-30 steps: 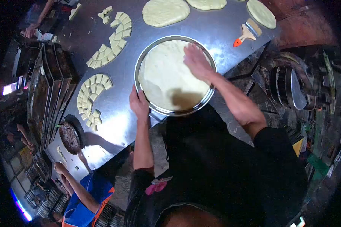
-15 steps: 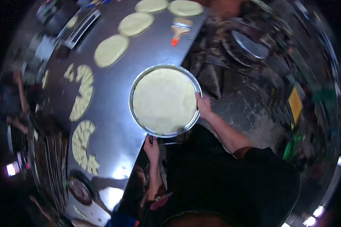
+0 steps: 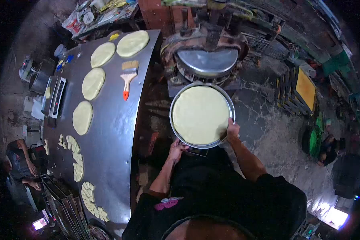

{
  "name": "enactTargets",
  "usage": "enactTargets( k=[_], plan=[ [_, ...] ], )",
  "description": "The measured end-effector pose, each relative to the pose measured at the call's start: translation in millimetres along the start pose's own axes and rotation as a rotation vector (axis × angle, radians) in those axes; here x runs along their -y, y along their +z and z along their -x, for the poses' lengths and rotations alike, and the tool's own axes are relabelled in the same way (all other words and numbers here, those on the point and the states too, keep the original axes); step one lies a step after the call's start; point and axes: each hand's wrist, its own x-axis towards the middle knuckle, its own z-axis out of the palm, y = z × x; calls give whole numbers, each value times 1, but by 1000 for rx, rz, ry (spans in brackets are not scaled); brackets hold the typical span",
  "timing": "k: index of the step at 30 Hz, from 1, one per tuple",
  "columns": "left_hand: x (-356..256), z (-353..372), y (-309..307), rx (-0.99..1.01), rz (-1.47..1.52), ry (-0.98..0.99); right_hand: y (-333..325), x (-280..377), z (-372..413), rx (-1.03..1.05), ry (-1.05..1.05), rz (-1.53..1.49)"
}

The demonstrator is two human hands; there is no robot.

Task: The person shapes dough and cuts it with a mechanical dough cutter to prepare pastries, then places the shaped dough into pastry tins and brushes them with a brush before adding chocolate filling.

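Note:
A round metal pan [image 3: 171, 116] with a low rim is held in front of my body, filled by a flat, pale disc of dough [image 3: 201, 114]. My left hand [image 3: 177, 151] has its fingers closed at the pan's near left edge. On the right side, my right hand [image 3: 233, 130] grips the rim with the thumb over it; the fingers beneath are hidden. Just beyond the pan stands a heavy, worn machine [image 3: 212, 34] with a shiny curved metal pan or bowl [image 3: 208, 62] set in it.
To my left runs a metal table [image 3: 112, 132] bearing several dough discs [image 3: 93, 84], a brush [image 3: 128, 78] and cut dough pieces [image 3: 77, 158]. Stacked trays [image 3: 306, 90] stand at the right. One person [image 3: 22, 162] is at far left, another [image 3: 330, 148] at far right.
My view has turned right, away from the table. The pan with dough has moved off the table's edge and now sits before the machine, still in both hands.

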Motion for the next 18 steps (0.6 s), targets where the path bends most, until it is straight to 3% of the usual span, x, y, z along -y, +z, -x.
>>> enactTargets(
  k=[3,4,6,8,10,11,12,13,15,16,17,18],
  plan=[
    [-11,-42,32,-44,4,-51,10,45,-45,2,53,-86],
    [-19,-61,46,-75,-7,-62,25,55,-71,-14,19,-151],
    [-32,-97,68,-62,-20,-93,32,104,-94,66,-161,40],
    [-46,-134,79,22,-67,-97,50,117,-136,183,-93,-384],
    [-60,-166,92,2,5,-110,62,209,-118,73,-506,-87],
    [-64,-181,93,27,52,-112,63,261,-104,113,-600,-77],
    [-70,-193,97,58,48,-119,61,295,-111,173,-908,-37],
    [-74,-204,99,40,69,-118,60,348,-94,-13,-1144,267],
    [-90,-215,100,51,86,-130,64,449,-64,-131,-1489,504],
    [-106,-219,94,112,-190,-147,69,497,-53,-174,-1669,652],
    [-127,-224,85,164,-467,-152,75,545,-47,-383,-1892,867],
    [-165,-227,73,382,-760,-185,81,596,-32,-489,-1965,1067]
  ],
)
